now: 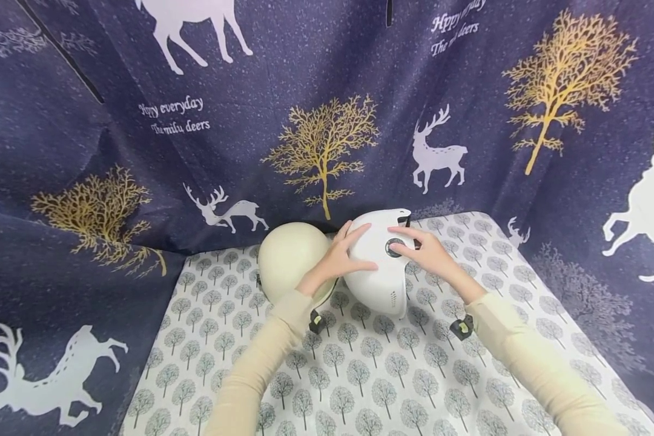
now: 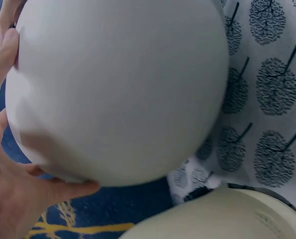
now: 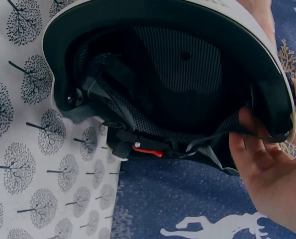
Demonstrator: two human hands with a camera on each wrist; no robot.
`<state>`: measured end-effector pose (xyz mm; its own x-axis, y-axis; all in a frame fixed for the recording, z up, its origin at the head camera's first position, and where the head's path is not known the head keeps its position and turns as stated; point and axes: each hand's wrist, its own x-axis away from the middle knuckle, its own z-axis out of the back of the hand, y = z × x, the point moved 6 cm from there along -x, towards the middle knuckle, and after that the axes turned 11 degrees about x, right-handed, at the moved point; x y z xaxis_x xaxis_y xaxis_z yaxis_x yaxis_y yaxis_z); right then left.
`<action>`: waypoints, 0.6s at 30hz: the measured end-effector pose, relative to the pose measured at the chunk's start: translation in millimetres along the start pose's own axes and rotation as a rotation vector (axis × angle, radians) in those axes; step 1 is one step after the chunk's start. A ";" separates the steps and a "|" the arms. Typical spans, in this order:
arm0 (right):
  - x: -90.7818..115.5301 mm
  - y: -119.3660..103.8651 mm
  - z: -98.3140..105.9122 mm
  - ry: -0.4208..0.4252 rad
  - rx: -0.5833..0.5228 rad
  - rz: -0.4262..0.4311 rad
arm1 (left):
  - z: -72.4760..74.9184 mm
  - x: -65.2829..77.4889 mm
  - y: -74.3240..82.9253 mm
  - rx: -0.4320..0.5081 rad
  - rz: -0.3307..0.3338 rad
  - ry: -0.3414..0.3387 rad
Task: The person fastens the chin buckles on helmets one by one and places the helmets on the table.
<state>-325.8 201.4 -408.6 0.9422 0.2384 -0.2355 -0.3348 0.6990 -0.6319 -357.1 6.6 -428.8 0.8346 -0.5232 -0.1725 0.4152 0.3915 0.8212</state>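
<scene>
Item one: white helmet (image 1: 372, 249), held over the cloth (image 1: 458, 387) at 3 o'clock of the cream helmet (image 1: 291, 260), just beside it; whether those two touch we cannot tell. Its hollow faces about 3 o'clock.

Handling: we judge it light for its bulk, with a stiff, smooth shell, likely slippery on the dome and prone to scuffing. Lining (image 3: 185, 59) and straps (image 3: 211, 155) look soft; a red tab (image 3: 148, 151) lies near 6 o'clock of the hollow in the right-wrist view.

Holds: left hand (image 1: 336, 259) at 9 o'clock, thumb and fingers spread, cupped round the dome. Right hand (image 1: 430, 251) at 2 o'clock, gripping the rim: thumb on the side disc (image 1: 395, 254), some fingers inside the edge.

Best purchase, in our view: the rim, its edge giving fingers a stop, with a broad palm steadying the dome.
</scene>
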 end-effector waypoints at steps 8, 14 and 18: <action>-0.3 1.8 5.8 -0.018 -0.036 0.019 | 1.6 -1.1 -14.7 0.108 0.068 -0.052; 3.0 2.8 7.5 -0.021 -0.026 0.006 | -1.1 -2.0 -25.3 0.183 0.064 -0.059; 5.3 4.5 6.2 -0.018 -0.039 0.004 | -2.8 -0.7 -30.4 0.248 0.052 -0.053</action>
<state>-322.3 210.0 -408.1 0.9409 0.2533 -0.2247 -0.3382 0.6714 -0.6594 -369.3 -2.8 -455.2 0.8297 -0.5486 -0.1033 0.2655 0.2250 0.9375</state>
